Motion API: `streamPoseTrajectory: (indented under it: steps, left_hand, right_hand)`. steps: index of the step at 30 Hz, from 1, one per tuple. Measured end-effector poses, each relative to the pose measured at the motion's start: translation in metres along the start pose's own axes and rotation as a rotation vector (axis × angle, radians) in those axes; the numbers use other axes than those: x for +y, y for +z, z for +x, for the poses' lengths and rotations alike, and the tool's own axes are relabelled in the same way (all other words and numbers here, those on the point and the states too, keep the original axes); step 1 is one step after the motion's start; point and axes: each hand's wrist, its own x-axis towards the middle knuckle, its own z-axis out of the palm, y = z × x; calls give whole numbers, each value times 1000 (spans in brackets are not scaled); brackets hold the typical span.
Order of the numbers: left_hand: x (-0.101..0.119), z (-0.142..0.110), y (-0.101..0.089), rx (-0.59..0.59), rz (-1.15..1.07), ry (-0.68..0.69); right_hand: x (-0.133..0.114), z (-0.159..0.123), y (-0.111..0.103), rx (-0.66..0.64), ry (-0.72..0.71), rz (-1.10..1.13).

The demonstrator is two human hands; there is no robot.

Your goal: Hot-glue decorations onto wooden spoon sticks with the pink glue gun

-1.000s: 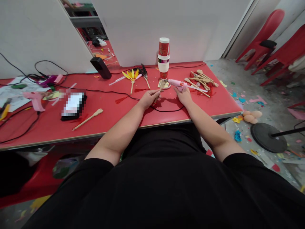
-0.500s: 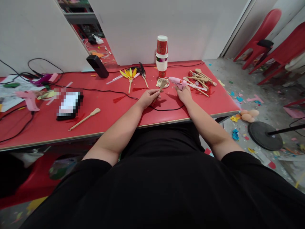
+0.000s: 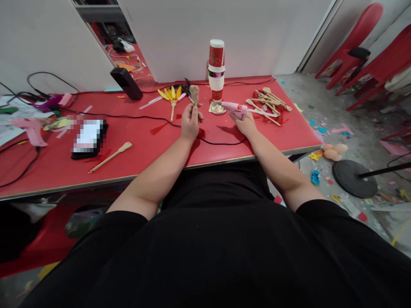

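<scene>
Compared with 0.5 seconds ago, the left hand [image 3: 190, 123] has shifted towards 10 o'clock, away from the right hand [image 3: 245, 124], and the wooden stick [image 3: 194, 91] in it now stands much more upright. 1 second ago the stick's flat head was close by the nozzle of the glue gun [image 3: 233, 106]; now the 2 are clearly apart, with the head at about 10 o'clock from the nozzle.

The left hand is closed around the stick's handle, thumb lying along it, and the broad head rises out of the fist at 12 o'clock. The handle's lower end is hidden by the hand. The right hand is wrapped around the glue gun; its nozzle points between 9 and 10 o'clock, by a small round dish [image 3: 218, 109], and a pale glue rod sticks out behind at about 3 o'clock. How far the trigger is pressed I cannot tell.

From the left hand, the yellow feathers [image 3: 171, 94] are between 10 and 11 o'clock, the stack of paper cups [image 3: 217, 64] at 1 o'clock, and a loose stick [image 3: 111, 157] at 8 o'clock. A pile of sticks [image 3: 268, 102] lies at 2 o'clock from the right hand.
</scene>
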Motion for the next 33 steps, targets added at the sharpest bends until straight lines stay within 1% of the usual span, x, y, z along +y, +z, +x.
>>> streamPoseTrajectory:
  steps: [2, 4, 7, 9, 14, 16, 21, 25, 28, 33]
  left_hand:
    - [-1, 3, 0, 82, -26, 19]
    - [0, 3, -1, 136, -39, 13]
    - [4, 2, -2, 215, -62, 4]
    - [8, 3, -4, 259, -86, 3]
    - [11, 15, -14, 334, -130, -15]
    - [9, 20, -18, 326, -151, -37]
    - [6, 22, -21, 225, -168, -81]
    - [9, 19, -20, 171, -179, -148]
    - [11, 17, -18, 139, -170, -172]
    - [6, 11, -12, 129, -177, -221]
  right_hand:
    - [-1, 0, 0, -17, 29, 22]
    - [-5, -2, -1, -35, 39, 37]
    - [-8, -4, -3, -49, 0, 68]
    - [-8, -5, -3, -46, -5, 83]
    - [-3, -2, 1, -24, 70, 27]
    - [-1, -1, 2, -17, 71, 15]
    - [3, 1, 3, -19, 28, 19]
    - [7, 1, 4, -22, 43, -3]
    - [8, 1, 4, -28, 48, -18]
    - [4, 1, 3, -27, 49, -18]
